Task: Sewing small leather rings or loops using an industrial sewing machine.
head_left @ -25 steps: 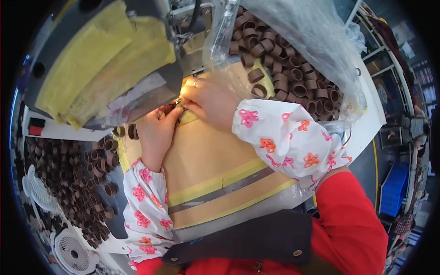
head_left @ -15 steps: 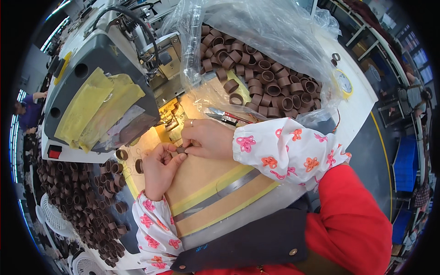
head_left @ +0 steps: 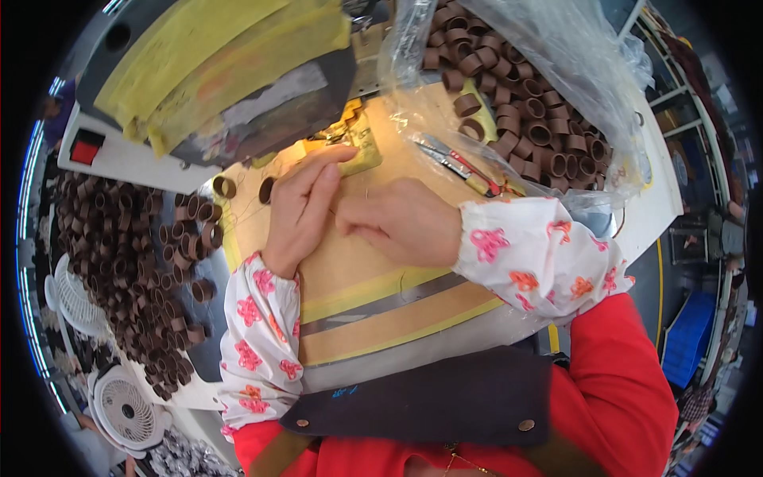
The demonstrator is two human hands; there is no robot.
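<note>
My left hand (head_left: pixel 302 207) is beside the sewing machine's lit work area (head_left: pixel 347 135), its fingers stretched out and nothing visible in them. Just to its right, my right hand (head_left: pixel 401 221) is closed, with the fingers curled under and its fingertips close to the left hand. Whatever it may hold is hidden. A brown ring (head_left: pixel 267 189) stands by the left hand's outer side, and another brown ring (head_left: pixel 225 187) is farther left. Thread snips (head_left: pixel 461 165) with red and black parts lie beyond the right hand.
The machine head (head_left: pixel 238 87), patched with yellow tape, overhangs the back left. Many brown rings (head_left: pixel 111 246) are piled at the left. A clear plastic bag (head_left: pixel 548 48) of more rings lies at the back right. White fans (head_left: pixel 127 409) stand lower left.
My hands were pinching a small brown piece together; that piece is no longer visible. The left hand's fingers have straightened toward the machine. My view has shifted, moving the machine up in the picture.
</note>
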